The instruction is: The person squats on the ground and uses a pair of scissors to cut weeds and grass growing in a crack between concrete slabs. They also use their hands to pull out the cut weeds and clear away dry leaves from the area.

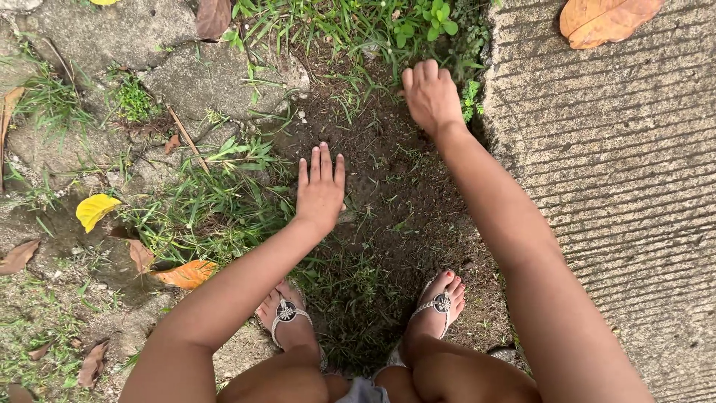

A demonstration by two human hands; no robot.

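Left of the soil patch lie a yellow leaf and an orange leaf in grass. My left hand hovers flat over the patch's left edge, fingers straight and together, holding nothing. My right hand reaches the patch's far edge, fingers curled down among the weeds; whether it grips any, I cannot tell. Right of the patch runs a concrete slab.
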